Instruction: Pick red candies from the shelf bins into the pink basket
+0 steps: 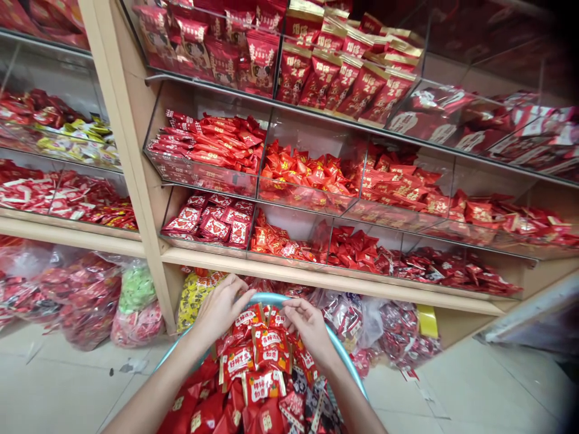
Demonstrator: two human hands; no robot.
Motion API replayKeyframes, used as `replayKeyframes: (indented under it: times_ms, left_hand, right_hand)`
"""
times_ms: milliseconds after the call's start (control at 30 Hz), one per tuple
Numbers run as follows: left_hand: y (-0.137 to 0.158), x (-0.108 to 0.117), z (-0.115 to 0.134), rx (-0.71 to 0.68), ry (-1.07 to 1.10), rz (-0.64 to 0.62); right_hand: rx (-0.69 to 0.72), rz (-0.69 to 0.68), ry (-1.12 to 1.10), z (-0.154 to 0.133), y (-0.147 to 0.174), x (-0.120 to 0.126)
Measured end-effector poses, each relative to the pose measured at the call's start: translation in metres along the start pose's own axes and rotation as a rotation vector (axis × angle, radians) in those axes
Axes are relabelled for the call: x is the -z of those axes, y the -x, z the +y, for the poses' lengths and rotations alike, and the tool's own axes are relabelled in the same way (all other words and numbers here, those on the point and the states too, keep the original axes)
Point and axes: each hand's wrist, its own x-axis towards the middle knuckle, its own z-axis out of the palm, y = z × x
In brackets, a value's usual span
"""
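A light blue basin (355,369) stands before me, heaped with small red candy packets (266,349) with white-lettered labels. At the far left part of its rim is my left hand (221,308), fingers bent and thumb apart, with no packet visible in it. Over the packets on the right, my right hand (310,330) has its fingers curled together beside a red packet; whether it pinches that packet is hidden. Plain red and dark patterned packets (321,407) lie nearer to me in the basin.
Wooden shelving (335,277) with clear-walled compartments of red packets rises beyond the basin. Below it sit plastic bags of sweets (398,331), a yellow bag (196,295), and a green-and-pink bag (138,295). Pale floor tiles (67,386) lie around.
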Motion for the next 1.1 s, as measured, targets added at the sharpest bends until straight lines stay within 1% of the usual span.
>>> replayKeyframes:
  times_ms: [33, 100, 233, 300, 367, 467, 533, 567, 633, 700, 733, 833, 900, 1000, 1100]
  left_hand:
    - [-0.002, -0.003, -0.004, 0.014, 0.001, 0.027]
    - [-0.004, -0.01, -0.012, 0.038, 0.008, 0.028]
    - [-0.005, -0.018, -0.018, 0.077, 0.018, -0.056]
    - [-0.004, -0.019, -0.017, 0.102, 0.011, -0.078]
    - [-0.003, -0.017, -0.014, 0.127, 0.004, -0.094]
    - [-0.002, -0.016, -0.013, 0.155, -0.011, -0.11]
    - [-0.002, -0.016, -0.012, 0.168, -0.023, -0.117]
    - [-0.002, -0.016, -0.012, 0.173, -0.03, -0.119]
    - [-0.002, -0.016, -0.011, 0.176, -0.041, -0.123]
    - [-0.001, -0.015, -0.009, 0.177, -0.051, -0.124]
    - [-0.001, -0.015, -0.009, 0.177, -0.054, -0.123]
    - [-0.001, -0.013, -0.007, 0.184, -0.062, -0.128]
    - [0.0, -0.013, -0.008, 0.185, -0.066, -0.13]
    - [-0.001, -0.014, -0.01, 0.185, -0.067, -0.13]
    - [-0.001, -0.016, -0.012, 0.184, -0.059, -0.121]
  right_hand:
    - [0.002, 0.003, 0.005, 0.001, -0.001, 0.0]
    - [0.008, 0.007, 0.013, 0.002, -0.002, -0.001]
    - [0.03, 0.017, 0.063, 0.004, -0.007, 0.0]
    - [0.06, 0.024, 0.152, 0.001, -0.013, 0.004]
    - [0.14, 0.041, 0.321, -0.009, -0.024, 0.013]
    - [0.292, 0.104, 0.679, -0.033, -0.05, 0.031]
    - [0.324, 0.182, 0.945, -0.052, -0.07, 0.041]
    - [0.309, 0.223, 1.084, -0.061, -0.079, 0.043]
    - [0.237, 0.281, 1.35, -0.075, -0.094, 0.044]
    - [0.144, 0.278, 1.551, -0.084, -0.106, 0.039]
    - [0.097, 0.258, 1.615, -0.087, -0.111, 0.036]
    - [-0.025, 0.203, 1.685, -0.088, -0.123, 0.028]
    - [-0.064, 0.195, 1.683, -0.086, -0.129, 0.028]
    - [-0.067, 0.206, 1.685, -0.082, -0.132, 0.031]
    - [-0.025, 0.234, 1.705, -0.08, -0.129, 0.034]
